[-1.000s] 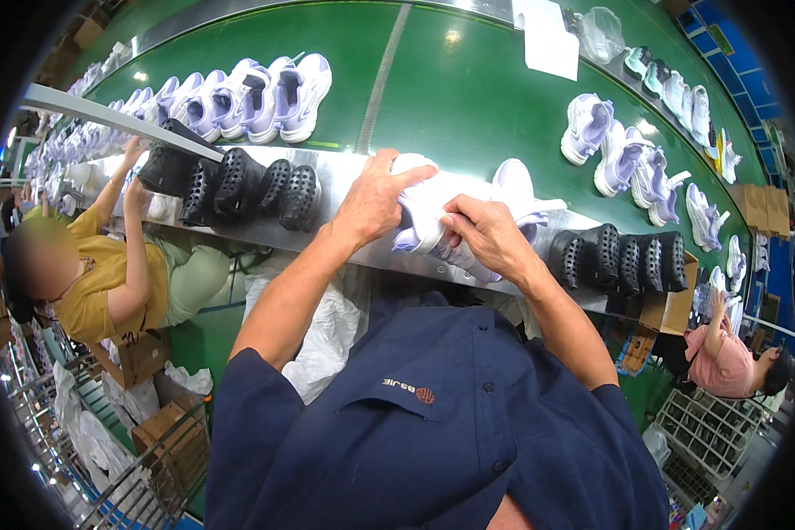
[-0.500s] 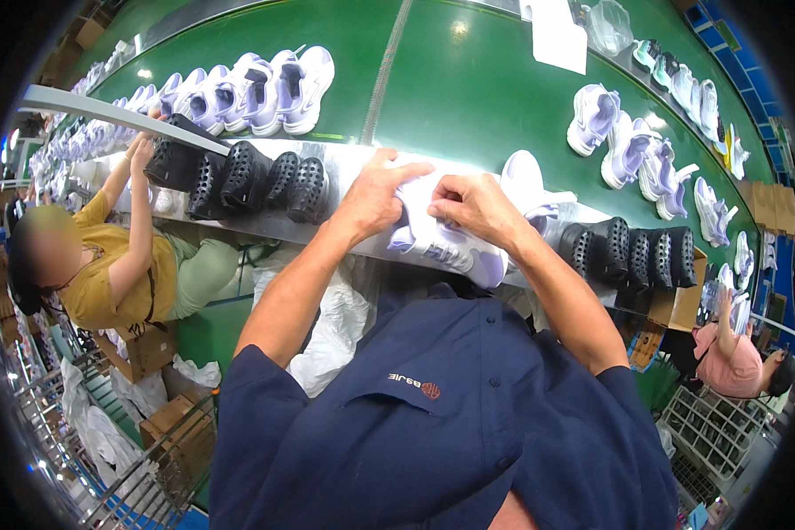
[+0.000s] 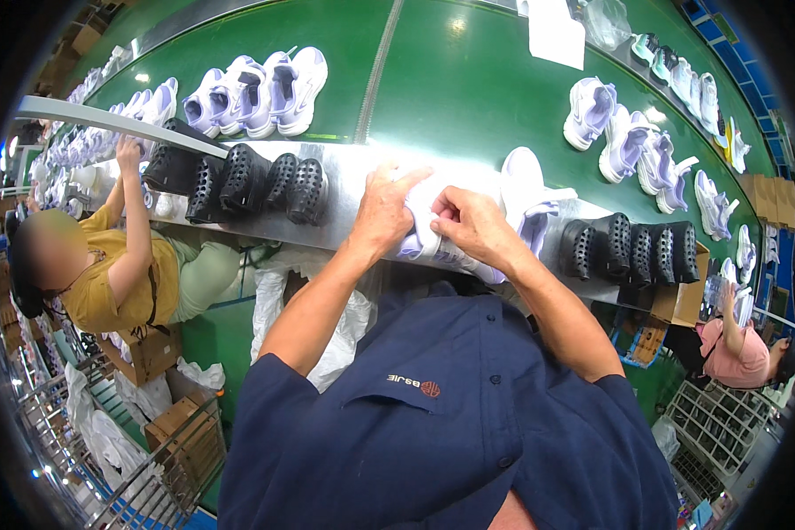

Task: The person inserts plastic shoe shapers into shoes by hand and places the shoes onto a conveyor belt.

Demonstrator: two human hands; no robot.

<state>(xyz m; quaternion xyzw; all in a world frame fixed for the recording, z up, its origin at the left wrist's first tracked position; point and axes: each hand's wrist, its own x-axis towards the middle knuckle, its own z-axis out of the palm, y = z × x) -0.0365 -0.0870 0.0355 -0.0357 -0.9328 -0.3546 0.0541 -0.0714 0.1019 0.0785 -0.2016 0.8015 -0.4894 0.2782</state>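
A white and lavender sneaker [image 3: 424, 237] rests at the near edge of the metal ledge, in front of my chest. My left hand [image 3: 387, 212] grips its heel side, index finger stretched out along it. With bent fingers pressed together, my right hand [image 3: 475, 225] pinches at the shoe's opening. The right hand and wrist cover much of the upper, and the toe shows only partly below them. Just beyond my right hand lies a second white and lavender sneaker [image 3: 523, 177], its strap or tongue sticking out to the right.
Black perforated foot-shaped forms [image 3: 306, 193] stand on the metal ledge [image 3: 349, 168] at left, with more black forms [image 3: 642, 252] at right. Sneakers [image 3: 302, 93] line the green belt [image 3: 468, 79]. Co-workers stand at left [image 3: 119, 274] and right [image 3: 735, 349].
The sneaker in my hands has turned slightly, and less of its toe shows. My right hand has shifted a little lower. A gap has appeared in the left row of sneakers.
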